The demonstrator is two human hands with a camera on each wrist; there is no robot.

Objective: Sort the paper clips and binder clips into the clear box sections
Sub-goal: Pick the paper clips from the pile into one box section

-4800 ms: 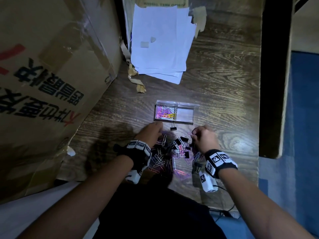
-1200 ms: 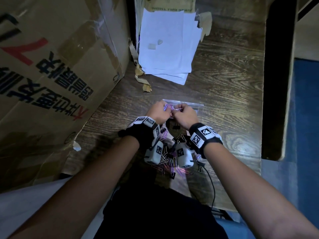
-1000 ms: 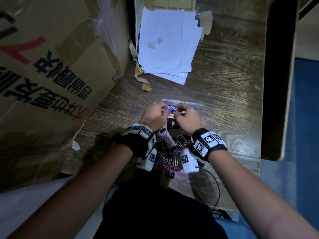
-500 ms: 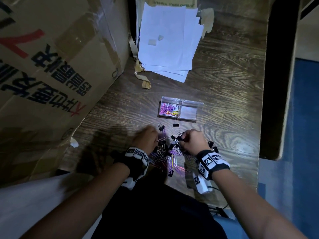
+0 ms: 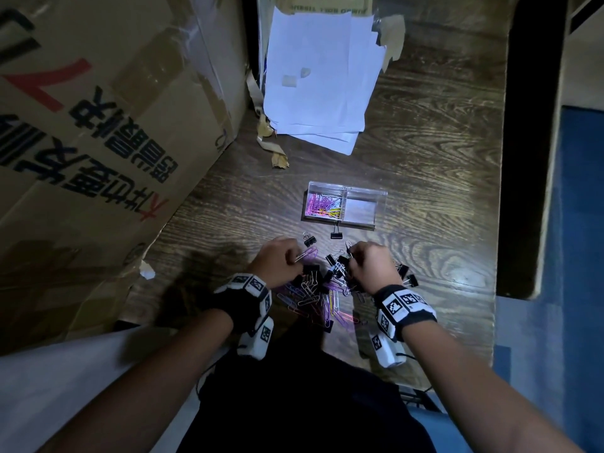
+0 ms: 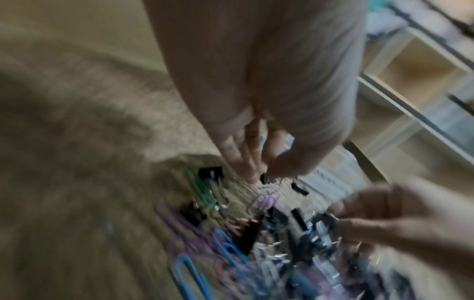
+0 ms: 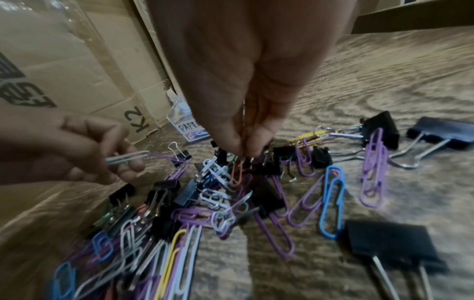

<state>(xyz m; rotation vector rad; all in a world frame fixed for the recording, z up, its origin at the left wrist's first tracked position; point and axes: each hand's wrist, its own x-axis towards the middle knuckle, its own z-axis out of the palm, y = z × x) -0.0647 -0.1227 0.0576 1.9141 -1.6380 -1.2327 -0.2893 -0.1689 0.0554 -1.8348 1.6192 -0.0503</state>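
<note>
A clear two-section box (image 5: 379, 194) lies on the wooden table; its left section holds coloured paper clips (image 5: 323, 206) and its right section looks bare. A mixed pile of paper clips and black binder clips (image 5: 322, 294) lies nearer me. My left hand (image 5: 294, 256) pinches a few pale and purple paper clips (image 7: 128, 157) at the pile's left edge. My right hand (image 7: 245, 151) hangs over the pile's middle, and its fingertips pinch the top of a red paper clip (image 7: 237, 172). The left wrist view is blurred.
A large cardboard box (image 5: 98, 142) walls the left side. A stack of white paper (image 5: 320, 76) lies behind the clear box. Two small binder clips (image 5: 336, 235) lie between box and pile. Big binder clips (image 7: 389, 247) lie at the right. The table's edge (image 5: 500, 191) is at the right.
A second ago both hands were over the clear box's left section. They have since drawn back to the pile, and each now pinches paper clips there.
</note>
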